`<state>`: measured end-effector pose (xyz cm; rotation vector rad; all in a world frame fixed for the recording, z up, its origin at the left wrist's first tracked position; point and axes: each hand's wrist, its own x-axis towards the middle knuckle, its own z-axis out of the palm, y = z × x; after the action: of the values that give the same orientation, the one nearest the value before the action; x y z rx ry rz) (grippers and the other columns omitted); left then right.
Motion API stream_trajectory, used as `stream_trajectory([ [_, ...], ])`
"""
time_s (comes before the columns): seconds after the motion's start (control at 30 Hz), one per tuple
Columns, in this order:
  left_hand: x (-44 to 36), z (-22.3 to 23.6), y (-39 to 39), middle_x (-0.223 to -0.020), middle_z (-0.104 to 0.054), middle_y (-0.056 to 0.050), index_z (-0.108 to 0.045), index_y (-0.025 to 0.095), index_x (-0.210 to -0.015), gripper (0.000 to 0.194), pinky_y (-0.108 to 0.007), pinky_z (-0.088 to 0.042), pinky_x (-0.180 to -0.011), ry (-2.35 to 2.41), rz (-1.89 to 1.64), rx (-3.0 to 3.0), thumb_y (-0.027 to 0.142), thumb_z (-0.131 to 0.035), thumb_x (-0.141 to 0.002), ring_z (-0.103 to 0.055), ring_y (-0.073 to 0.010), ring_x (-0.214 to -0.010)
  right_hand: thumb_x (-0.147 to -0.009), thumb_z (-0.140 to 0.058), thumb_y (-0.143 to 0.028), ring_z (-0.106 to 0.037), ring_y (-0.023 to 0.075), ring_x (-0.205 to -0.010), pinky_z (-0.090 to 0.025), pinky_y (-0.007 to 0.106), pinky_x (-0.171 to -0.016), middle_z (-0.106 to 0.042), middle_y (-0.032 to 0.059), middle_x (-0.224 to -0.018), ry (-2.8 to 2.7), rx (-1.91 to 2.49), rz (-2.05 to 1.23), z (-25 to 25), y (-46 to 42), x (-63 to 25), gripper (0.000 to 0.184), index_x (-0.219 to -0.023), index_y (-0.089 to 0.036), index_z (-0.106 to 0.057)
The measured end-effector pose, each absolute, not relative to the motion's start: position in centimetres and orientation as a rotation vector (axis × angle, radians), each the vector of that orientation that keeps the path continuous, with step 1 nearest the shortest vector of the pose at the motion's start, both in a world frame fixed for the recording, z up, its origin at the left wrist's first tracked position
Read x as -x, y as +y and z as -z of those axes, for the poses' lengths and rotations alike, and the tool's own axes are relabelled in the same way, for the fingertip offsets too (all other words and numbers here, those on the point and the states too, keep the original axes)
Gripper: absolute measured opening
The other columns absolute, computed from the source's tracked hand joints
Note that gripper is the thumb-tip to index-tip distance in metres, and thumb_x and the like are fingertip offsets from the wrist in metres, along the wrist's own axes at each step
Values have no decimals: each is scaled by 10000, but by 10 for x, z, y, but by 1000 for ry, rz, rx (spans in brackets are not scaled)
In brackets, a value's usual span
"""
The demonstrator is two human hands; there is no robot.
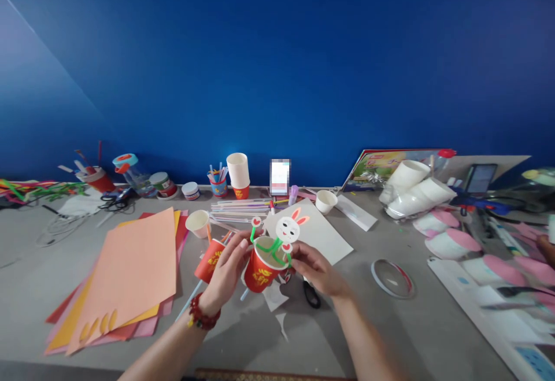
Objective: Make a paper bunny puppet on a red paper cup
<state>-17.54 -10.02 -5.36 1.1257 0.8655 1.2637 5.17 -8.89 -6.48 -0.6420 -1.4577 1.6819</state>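
Observation:
A red paper cup (261,277) with yellow lettering is tilted between my hands, above the table. From its mouth rises a white paper rabbit head (287,229) with orange-pink ears. Green pipe-cleaner arms (274,247) spread below the head and end in white discs with red hearts. My left hand (232,268) is closed around the cup's left side. On the other side, my right hand (315,267) pinches the green arm near the cup's rim. A second red paper cup (211,259) lies beside my left wrist. Black-handled scissors (311,294) lie under my right hand.
Coloured paper sheets (134,259) are stacked at left. Behind my hands are straws (238,210), a white sheet (336,233) and a stack of white cups (238,170). A tape roll (392,278) and pink-and-white cups (453,244) are at right. Another person's hand (545,248) shows at the right edge.

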Motion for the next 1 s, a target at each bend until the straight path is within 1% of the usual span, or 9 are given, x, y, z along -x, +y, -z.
stream_trajectory([
  [0.07,178,57,-102,-1174,-671,-104,-628,200,-1135,311,-350,-516,-899,870,-1336,-1029,419,-590,-917,-655,-235,-1033,-904,-652,-404,-587,133,-725,-474,232,-658,-618,23,-836,-1486,624,-1693,63,-90,-54,217,-923,-190,-627],
  [0.13,181,61,-104,-1089,-679,-62,-660,215,-1049,237,-317,-503,-897,840,-1409,-968,376,-666,-875,-646,-205,-1002,-902,-659,-390,-561,125,-716,-462,221,-654,-604,21,-822,-1517,616,-1687,62,-92,-55,206,-910,-186,-631],
  [0.23,183,63,-105,-995,-669,-31,-673,218,-952,131,-290,-490,-887,743,-1435,-938,322,-680,-872,-636,-175,-970,-897,-665,-381,-531,122,-721,-456,216,-657,-586,25,-837,-1552,609,-1658,61,-94,-57,195,-911,-188,-642],
  [0.33,182,62,-108,-1021,-676,-43,-689,213,-923,105,-298,-477,-915,672,-1398,-956,307,-667,-883,-629,-190,-1013,-882,-672,-423,-493,118,-684,-438,208,-603,-557,25,-826,-1557,609,-1652,64,-96,-59,238,-908,-189,-644],
  [0.43,180,62,-112,-1134,-674,-80,-699,212,-1055,240,-363,-450,-998,598,-1308,-1004,364,-672,-871,-602,-256,-1129,-872,-681,-436,-443,104,-631,-407,199,-552,-533,16,-797,-1566,624,-1637,67,-96,-60,254,-904,-186,-646],
  [0.53,180,68,-115,-1295,-619,-119,-614,218,-1273,482,-430,-431,-1040,504,-1145,-1015,476,-647,-868,-557,-318,-1222,-877,-678,-423,-447,105,-636,-413,200,-564,-533,13,-792,-1574,617,-1637,66,-96,-58,242,-911,-186,-639],
  [0.6,181,76,-116,-1330,-605,-126,-571,218,-1333,579,-442,-428,-1049,487,-1070,-1036,511,-667,-843,-553,-333,-1234,-882,-674,-417,-475,111,-663,-435,207,-596,-544,15,-805,-1575,600,-1655,63,-97,-56,234,-914,-189,-632],
  [0.77,181,93,-122,-1284,-646,-139,-589,196,-1322,628,-415,-482,-996,577,-1061,-1077,499,-734,-792,-600,-334,-1170,-884,-680,-393,-532,111,-704,-477,210,-653,-565,12,-835,-1535,579,-1702,60,-98,-52,203,-924,-198,-642],
  [1.0,176,102,-124,-1186,-683,-127,-575,196,-1330,644,-364,-530,-924,631,-1203,-1102,509,-732,-789,-653,-281,-1055,-911,-657,-349,-588,107,-732,-505,203,-655,-599,23,-896,-1513,574,-1703,62,-96,-48,156,-982,-210,-659],
])
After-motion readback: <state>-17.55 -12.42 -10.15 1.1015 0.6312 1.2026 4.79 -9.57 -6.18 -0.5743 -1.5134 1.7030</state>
